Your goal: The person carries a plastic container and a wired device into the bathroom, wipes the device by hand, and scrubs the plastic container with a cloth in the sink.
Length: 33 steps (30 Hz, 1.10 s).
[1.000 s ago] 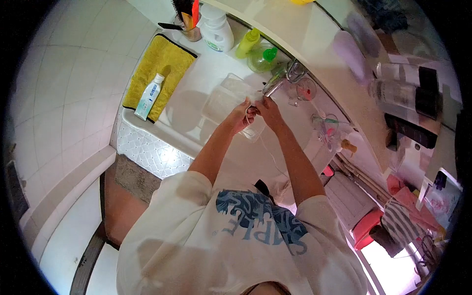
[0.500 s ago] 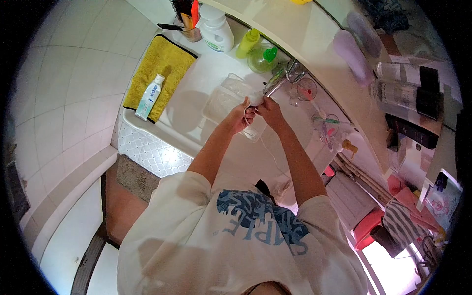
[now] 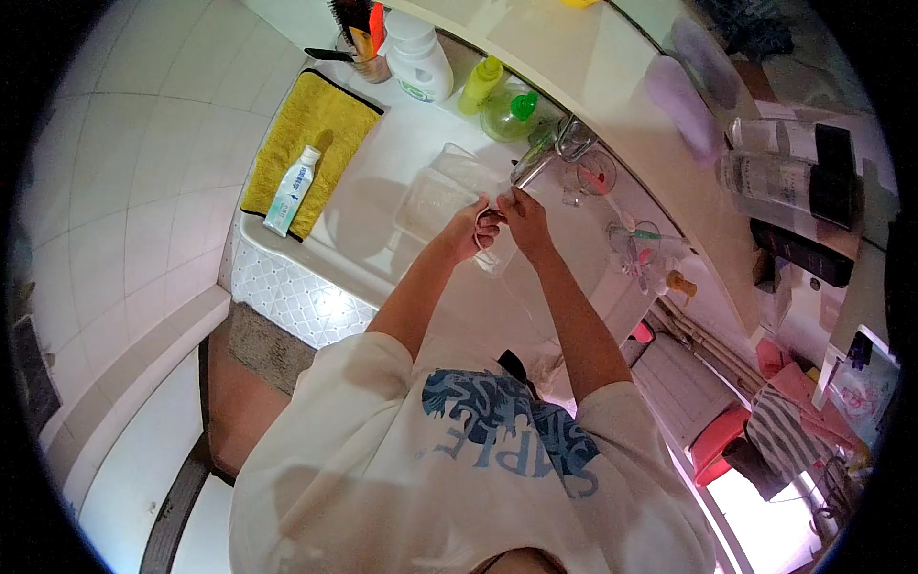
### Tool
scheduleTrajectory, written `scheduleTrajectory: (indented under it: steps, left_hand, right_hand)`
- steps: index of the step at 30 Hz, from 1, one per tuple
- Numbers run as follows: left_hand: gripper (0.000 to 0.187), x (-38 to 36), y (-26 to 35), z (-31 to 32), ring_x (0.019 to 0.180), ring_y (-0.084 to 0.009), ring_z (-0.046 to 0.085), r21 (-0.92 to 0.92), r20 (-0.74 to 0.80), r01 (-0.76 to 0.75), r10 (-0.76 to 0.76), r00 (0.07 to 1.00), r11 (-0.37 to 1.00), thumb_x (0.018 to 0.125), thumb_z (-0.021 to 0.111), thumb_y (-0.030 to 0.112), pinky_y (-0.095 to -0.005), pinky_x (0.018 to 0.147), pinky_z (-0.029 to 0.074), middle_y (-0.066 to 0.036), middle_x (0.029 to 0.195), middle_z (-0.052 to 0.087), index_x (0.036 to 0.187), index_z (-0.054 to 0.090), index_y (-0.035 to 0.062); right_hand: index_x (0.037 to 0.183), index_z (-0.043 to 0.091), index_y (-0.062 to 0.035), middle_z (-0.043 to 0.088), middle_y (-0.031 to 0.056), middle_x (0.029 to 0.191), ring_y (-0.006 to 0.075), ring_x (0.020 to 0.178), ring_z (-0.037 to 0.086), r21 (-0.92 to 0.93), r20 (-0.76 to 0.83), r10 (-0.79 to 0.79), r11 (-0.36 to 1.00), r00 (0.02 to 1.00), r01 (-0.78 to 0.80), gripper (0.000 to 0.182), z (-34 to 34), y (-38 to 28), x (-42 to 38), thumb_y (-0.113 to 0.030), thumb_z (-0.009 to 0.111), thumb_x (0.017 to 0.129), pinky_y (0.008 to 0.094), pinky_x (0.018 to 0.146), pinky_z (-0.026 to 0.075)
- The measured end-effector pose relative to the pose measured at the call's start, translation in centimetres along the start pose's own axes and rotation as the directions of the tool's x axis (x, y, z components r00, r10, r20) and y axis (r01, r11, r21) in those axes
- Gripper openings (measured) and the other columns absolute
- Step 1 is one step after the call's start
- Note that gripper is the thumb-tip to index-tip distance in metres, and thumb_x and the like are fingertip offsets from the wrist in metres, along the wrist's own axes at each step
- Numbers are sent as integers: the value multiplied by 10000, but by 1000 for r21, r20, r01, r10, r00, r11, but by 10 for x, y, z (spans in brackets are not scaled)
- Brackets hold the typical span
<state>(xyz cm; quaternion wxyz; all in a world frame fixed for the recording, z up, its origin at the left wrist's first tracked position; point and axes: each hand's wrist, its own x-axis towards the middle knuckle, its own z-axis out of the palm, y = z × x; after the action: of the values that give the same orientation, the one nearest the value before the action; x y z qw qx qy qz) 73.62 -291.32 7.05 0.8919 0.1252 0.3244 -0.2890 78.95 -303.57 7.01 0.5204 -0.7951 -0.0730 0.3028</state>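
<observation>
My left hand (image 3: 467, 232) is closed, with a thin whitish strip or cord showing along its fingers. Close against it, my right hand (image 3: 527, 221) has its fingers pinched together at the same spot. What they grip is too small and blurred to name. Both are just in front of the chrome faucet (image 3: 534, 165), over a white sink (image 3: 359, 230). A clear plastic tray (image 3: 427, 203) sits beneath and behind my left hand, partly covered by it.
A yellow towel (image 3: 316, 120) with a toothpaste tube (image 3: 292, 191) on it lies at left. Along the back stand a white jug (image 3: 421, 72), a yellow-green bottle (image 3: 480, 86) and a green-topped bottle (image 3: 507, 117). Cups (image 3: 593, 174) stand right of the faucet.
A rounded white shape at my fingertips beneath the faucet no longer shows. My hands stay together in nearly the same place, with the fingers slightly shifted.
</observation>
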Motion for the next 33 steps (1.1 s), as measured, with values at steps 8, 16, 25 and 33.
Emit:
scheduleTrajectory:
  steps: [8, 16, 25, 33]
  left_hand:
    - [388, -4, 2, -2, 395, -37, 250, -85, 77, 15, -8, 997, 996, 819, 298, 431, -156, 348, 194, 69, 451, 262, 722, 430, 79]
    - [399, -1, 2, -7, 414, -46, 275, 101, -6, -122, 123, 992, 987, 803, 312, 466, -184, 379, 223, 69, 457, 285, 647, 414, 114]
    - [286, 19, -5, -23, 439, -86, 398, 104, -99, -231, 241, 965, 967, 834, 324, 348, -189, 408, 317, 25, 530, 444, 721, 433, 109]
    - [255, 24, -16, -25, 709, -108, 537, 376, -188, -327, 417, 889, 867, 816, 414, 260, -231, 616, 416, -34, 816, 563, 993, 441, 79]
  right_hand:
    - [867, 479, 37, 515, 57, 779, 110, 653, 509, 316, 5, 157, 937, 988, -150, 241, -1, -1, 3, -192, 435, 804, 232, 614, 453]
    - [990, 465, 8, 520, 41, 735, 78, 615, 475, 297, 54, 43, 953, 998, -57, 318, 9, -1, 10, -185, 530, 746, 197, 588, 425]
    - [1139, 354, -106, 489, 34, 834, 106, 701, 503, 437, 114, 182, 874, 977, -214, 390, 13, -12, 5, -94, 472, 767, 235, 587, 438]
    - [1104, 370, -109, 475, 10, 915, 113, 806, 484, 647, 135, 179, 729, 974, -224, 338, 6, -24, -7, -85, 427, 772, 258, 706, 402]
